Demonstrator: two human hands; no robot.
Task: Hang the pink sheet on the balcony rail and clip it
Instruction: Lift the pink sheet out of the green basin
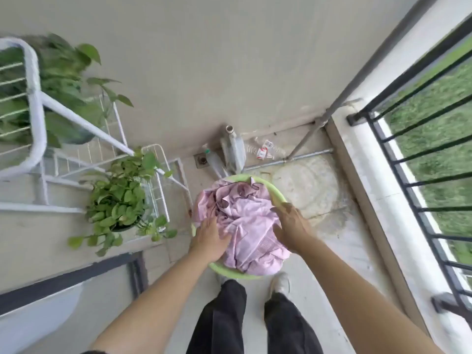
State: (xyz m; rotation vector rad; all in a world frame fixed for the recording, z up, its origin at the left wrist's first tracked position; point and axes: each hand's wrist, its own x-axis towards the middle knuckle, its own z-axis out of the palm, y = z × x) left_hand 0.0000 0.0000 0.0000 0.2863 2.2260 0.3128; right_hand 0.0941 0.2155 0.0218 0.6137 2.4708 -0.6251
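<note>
Left hand (209,238), right hand (291,226) lie spread on pink sheet (245,215) in basin (277,194), beside plant (120,200).

two hands (212,238) (291,226), one pink sheet (245,213), one green basin (277,196), two potted plants (117,198) (63,80).

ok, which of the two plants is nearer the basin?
The small-leaved potted plant just left of the green basin; the large-leaved plant sits farther off, at upper left.

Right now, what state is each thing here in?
pink sheet: crumpled in the basin, not yet hung.
green basin: on the floor, full of sheet.
left hand: resting on the sheet.
right hand: resting on the sheet by the basin's rim.
balcony rail: nothing hung on it.
</note>
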